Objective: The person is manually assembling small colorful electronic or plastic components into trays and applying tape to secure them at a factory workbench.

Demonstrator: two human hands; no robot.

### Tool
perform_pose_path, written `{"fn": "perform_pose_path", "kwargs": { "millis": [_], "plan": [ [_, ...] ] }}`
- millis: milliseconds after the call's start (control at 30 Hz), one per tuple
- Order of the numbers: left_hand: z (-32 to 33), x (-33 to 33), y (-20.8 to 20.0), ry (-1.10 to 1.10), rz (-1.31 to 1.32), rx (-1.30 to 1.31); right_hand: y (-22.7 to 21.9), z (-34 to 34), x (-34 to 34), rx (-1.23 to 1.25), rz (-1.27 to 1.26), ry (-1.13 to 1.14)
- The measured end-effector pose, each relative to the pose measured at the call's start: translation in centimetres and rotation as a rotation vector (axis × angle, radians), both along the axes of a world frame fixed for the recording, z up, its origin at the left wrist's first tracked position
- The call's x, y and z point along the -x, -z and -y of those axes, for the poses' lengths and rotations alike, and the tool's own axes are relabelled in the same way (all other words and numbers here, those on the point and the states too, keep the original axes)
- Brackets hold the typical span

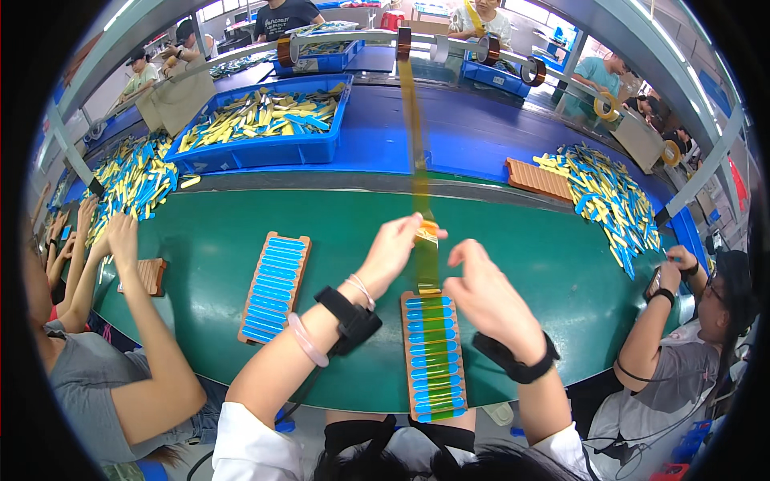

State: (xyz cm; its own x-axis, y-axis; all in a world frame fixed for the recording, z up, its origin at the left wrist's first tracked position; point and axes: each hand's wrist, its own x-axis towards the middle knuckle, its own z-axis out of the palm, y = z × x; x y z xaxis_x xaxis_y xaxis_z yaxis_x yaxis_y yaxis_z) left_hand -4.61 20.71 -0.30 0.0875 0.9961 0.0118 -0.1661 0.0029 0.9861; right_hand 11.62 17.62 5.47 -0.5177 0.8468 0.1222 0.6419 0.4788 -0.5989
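A strip of amber see-through tape [418,136] comes down from a roll [403,44] on the overhead bar. My left hand [393,252] pinches it, with something small and orange at the fingertips that I cannot make out. Below, the tape runs on over a brown slotted tray [407,353] with a row of blue strips, lying lengthwise down its middle. My right hand [493,293] is just right of the tape, fingers curled, thumb and forefinger apart, nothing visible in it. Both wrists wear black bands.
A second brown tray [300,268] of blue strips lies left on the green table [353,208]. Heaps of yellow and blue strips [132,180] flank the table, and a blue bin [249,156] holds more. Co-workers sit close at left [152,377] and right [678,353]. Tape rolls hang overhead.
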Motion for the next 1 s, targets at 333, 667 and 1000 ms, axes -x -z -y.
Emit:
{"fn": "perform_pose_path", "kwargs": {
  "millis": [333,667,1000],
  "plan": [
    [0.2,5.4,-10.6,-0.276,-1.004,-0.816,3.7,2.0,-4.4,0.071,0.089,-0.141],
    [7.1,5.1,-8.0,0.081,0.105,0.229,4.1,6.2,0.3,-0.12,0.703,-0.187],
    [19.1,2.0,-1.2,-0.283,-0.233,-0.096,5.1,-8.2,-15.2,-0.789,0.529,-0.072]
  ]
}}
